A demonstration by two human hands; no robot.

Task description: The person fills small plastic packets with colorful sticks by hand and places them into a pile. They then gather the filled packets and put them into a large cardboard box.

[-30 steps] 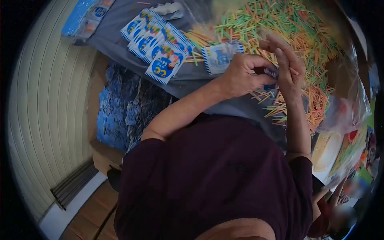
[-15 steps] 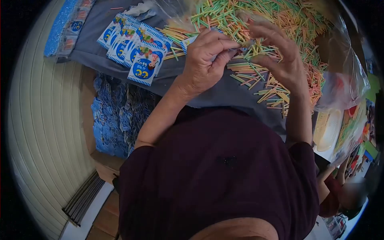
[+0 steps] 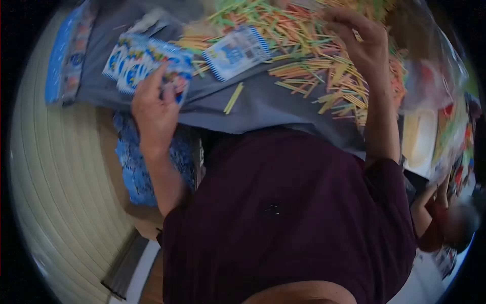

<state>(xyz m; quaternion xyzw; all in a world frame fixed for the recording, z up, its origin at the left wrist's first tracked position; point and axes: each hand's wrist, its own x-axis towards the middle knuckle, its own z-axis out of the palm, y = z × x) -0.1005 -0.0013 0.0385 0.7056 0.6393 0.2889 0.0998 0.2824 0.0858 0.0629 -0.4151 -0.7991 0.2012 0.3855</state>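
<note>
My left hand is at the fanned stack of small blue-and-white printed packets, thumb and forefinger closed on the front packet. Motion blurs its fingertips. Over the heap of thin pastel sticks, my right hand has its thumb and forefinger curled together. Whatever may be between them is too blurred to make out. A single packet lies flat between the hands, a printed side with a dark square facing up. Two yellow-green sticks rest apart on the grey cloth.
Clear plastic sheeting stands along the heap's right side. A blue-edged bundle of packets lies at the far left. Below the cloth is a box of blue wrappers. Another person is at the lower right, near a pale tray.
My left hand has moved left from the middle to the packet stack. My right hand has risen over the heap. The middle packet and two loose sticks are now uncovered. The view has shifted.
</note>
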